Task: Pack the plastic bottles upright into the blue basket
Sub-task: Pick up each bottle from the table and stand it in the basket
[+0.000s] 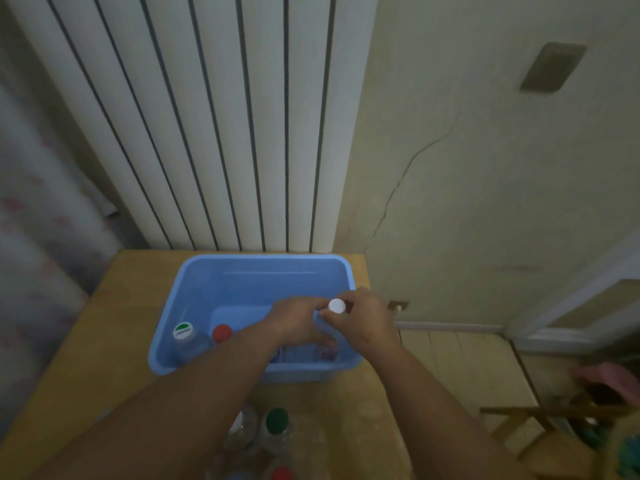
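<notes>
Mid-pack, placing step in hand: both hands over the right front corner of the basket point(194, 278), setting a white-capped bottle point(336, 305) down upright. Right hand point(363, 320) pinching that bottle just under the cap, grip clenched on its neck; left hand point(299, 322) wrapped lower round the clear body, steadying it, fingers reaching down inside the basket. Already standing at the basket's left front: a green-capped bottle point(183, 331) and, just beside it, a red-capped one point(222, 333). Outside, on the bench point(104, 358) in front of the basket, more waiting: a dark-green cap point(277, 420), a clear bottle point(242, 426) beside it, a red cap point(282, 474) at the frame's lower edge. Whether the held bottle's base touches the basket floor cannot be told, hidden behind the left hand. Next, probably: seat it flat, let go without tipping it, then reach back for one in front of the basket.
</notes>
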